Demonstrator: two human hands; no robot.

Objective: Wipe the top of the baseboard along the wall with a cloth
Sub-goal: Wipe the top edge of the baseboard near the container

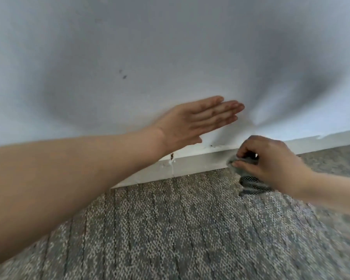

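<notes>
A white baseboard [192, 164] runs along the foot of a pale wall [150, 57], rising toward the right. My right hand [271, 160] grips a grey cloth [251, 183] bunched in its curled fingers, held against the baseboard's upper edge. Part of the cloth hangs below the hand over the carpet. My left hand [194, 120] lies flat with straight fingers against the wall just above the baseboard, left of the right hand.
Grey patterned carpet [170, 229] covers the floor up to the baseboard. The baseboard has a vertical joint with a brown chip [172, 156] near my left wrist. Two small dark marks [123, 74] dot the wall.
</notes>
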